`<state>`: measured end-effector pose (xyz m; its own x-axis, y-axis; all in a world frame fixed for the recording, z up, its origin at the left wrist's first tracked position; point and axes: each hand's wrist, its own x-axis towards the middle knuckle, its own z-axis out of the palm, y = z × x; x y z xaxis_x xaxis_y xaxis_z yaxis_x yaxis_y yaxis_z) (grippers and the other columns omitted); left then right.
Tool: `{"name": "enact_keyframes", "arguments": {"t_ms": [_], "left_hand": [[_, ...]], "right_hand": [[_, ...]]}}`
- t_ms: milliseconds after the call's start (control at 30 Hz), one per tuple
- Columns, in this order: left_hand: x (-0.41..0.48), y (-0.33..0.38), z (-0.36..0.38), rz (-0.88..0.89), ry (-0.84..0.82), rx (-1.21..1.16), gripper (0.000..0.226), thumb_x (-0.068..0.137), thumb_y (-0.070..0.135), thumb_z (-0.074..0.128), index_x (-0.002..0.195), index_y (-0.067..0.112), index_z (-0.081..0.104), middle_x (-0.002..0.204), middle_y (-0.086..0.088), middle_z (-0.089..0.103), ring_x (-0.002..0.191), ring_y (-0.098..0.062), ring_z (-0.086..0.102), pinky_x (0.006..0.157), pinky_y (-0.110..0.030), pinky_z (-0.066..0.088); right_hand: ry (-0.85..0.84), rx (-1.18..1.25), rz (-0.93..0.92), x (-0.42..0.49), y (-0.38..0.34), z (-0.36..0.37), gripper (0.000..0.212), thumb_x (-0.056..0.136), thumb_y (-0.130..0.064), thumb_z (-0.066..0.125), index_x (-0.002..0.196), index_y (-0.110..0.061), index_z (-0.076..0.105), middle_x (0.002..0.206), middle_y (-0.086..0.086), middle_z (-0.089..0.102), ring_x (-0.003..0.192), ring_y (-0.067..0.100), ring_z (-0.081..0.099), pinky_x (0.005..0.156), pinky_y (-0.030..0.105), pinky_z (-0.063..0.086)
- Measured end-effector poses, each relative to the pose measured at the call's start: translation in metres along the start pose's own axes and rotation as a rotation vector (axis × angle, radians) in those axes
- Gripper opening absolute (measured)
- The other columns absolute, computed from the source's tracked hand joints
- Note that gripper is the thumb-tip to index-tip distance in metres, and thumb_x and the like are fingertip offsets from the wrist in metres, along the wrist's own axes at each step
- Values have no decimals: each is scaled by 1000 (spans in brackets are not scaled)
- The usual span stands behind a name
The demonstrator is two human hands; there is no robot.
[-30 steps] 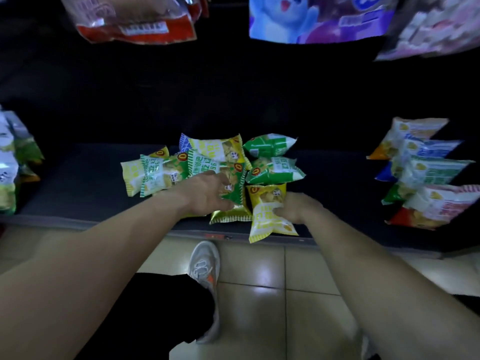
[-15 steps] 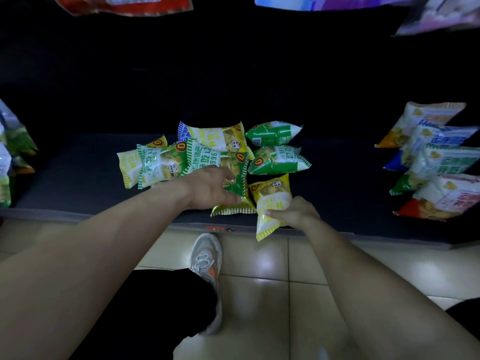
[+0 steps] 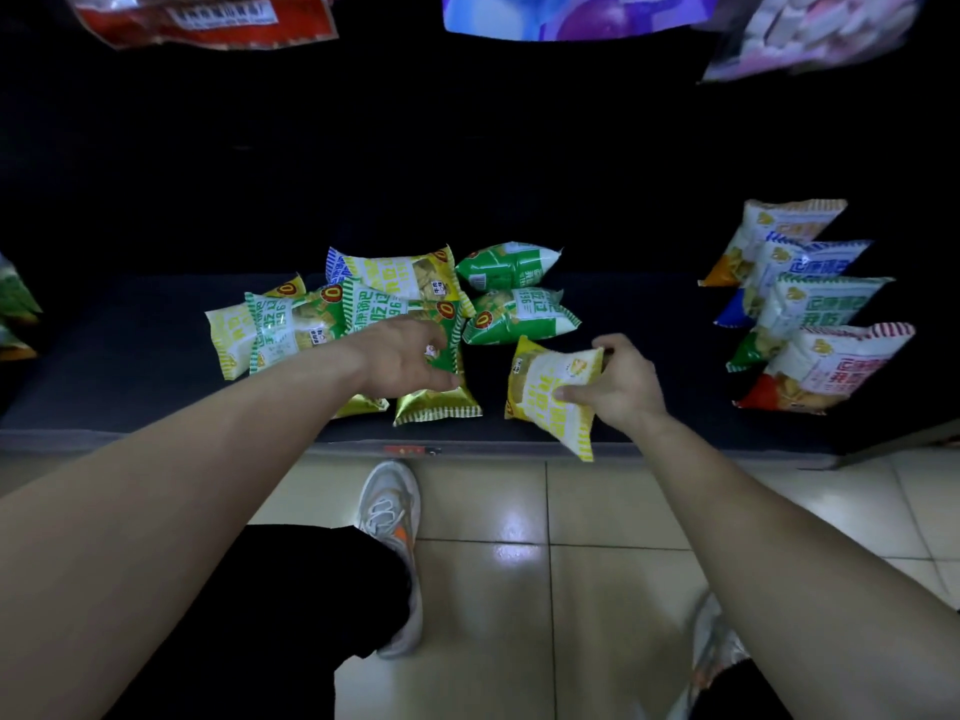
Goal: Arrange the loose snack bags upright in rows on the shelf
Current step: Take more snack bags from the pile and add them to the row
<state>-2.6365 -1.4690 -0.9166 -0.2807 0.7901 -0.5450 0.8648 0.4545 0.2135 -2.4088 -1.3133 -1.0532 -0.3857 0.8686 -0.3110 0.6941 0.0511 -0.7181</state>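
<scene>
A heap of loose snack bags lies flat on the dark shelf (image 3: 130, 376), green, yellow and white ones overlapping. My right hand (image 3: 621, 384) grips a yellow-and-white bag (image 3: 550, 392) by its right edge and holds it tilted, just right of the heap, near the shelf's front edge. My left hand (image 3: 402, 358) grips a green striped bag (image 3: 448, 350) at the heap's front, with a yellow-green bag (image 3: 436, 405) lying under it. Behind them lie two green bags (image 3: 519, 317), one behind the other.
A row of upright snack bags (image 3: 810, 304) stands at the shelf's right end. More bags show at the left edge (image 3: 15, 314). Larger packs hang from the shelf above (image 3: 208, 18). Below are a tiled floor and my shoe (image 3: 387, 511).
My right hand has lifted the yellow bag out of the heap and carried it to the right, turning it. My left hand stays on the green bag.
</scene>
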Motion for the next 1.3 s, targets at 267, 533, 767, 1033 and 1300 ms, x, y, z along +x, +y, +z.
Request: {"name": "enact_keyframes", "arguments": {"t_ms": [267, 533, 767, 1033, 1300], "left_hand": [[12, 27, -3, 38, 1, 21, 66, 87, 58, 59, 142, 25, 44, 149, -5, 39, 131, -26, 42, 101, -35, 39], [18, 28, -6, 38, -4, 21, 65, 87, 57, 60, 140, 24, 46, 148, -6, 39, 131, -26, 41, 103, -37, 39], [20, 20, -6, 46, 2, -13, 72, 85, 53, 67, 144, 21, 40, 147, -6, 43, 130, -25, 44, 103, -35, 40], [14, 59, -17, 241, 262, -36, 103, 66, 44, 85, 149, 32, 26, 145, 0, 44, 128, -22, 45, 103, -35, 40], [8, 130, -14, 459, 283, -120, 81, 51, 51, 88, 122, 36, 51, 96, 9, 62, 90, -12, 57, 73, -31, 49]], "right_hand": [[-100, 23, -235, 1, -16, 10, 67, 75, -20, 84, 135, -27, 56, 125, -2, 64, 118, 25, 55, 102, 44, 45], [-250, -408, -299, -5, -32, 41, 98, 81, -57, 65, 152, -51, -4, 147, 9, 38, 121, 39, 49, 93, 45, 46], [-115, -424, -319, 1, -39, 31, 86, 64, -37, 87, 135, -19, 43, 124, 8, 54, 107, 30, 59, 77, 37, 47], [-241, -511, -431, -20, -90, -77, 88, 44, -48, 94, 123, -36, 58, 109, -10, 60, 101, 15, 54, 82, 32, 47], [-113, -497, -460, -79, -81, -158, 75, 45, -47, 94, 110, -41, 57, 106, -18, 65, 102, 8, 60, 81, 41, 54]]}}
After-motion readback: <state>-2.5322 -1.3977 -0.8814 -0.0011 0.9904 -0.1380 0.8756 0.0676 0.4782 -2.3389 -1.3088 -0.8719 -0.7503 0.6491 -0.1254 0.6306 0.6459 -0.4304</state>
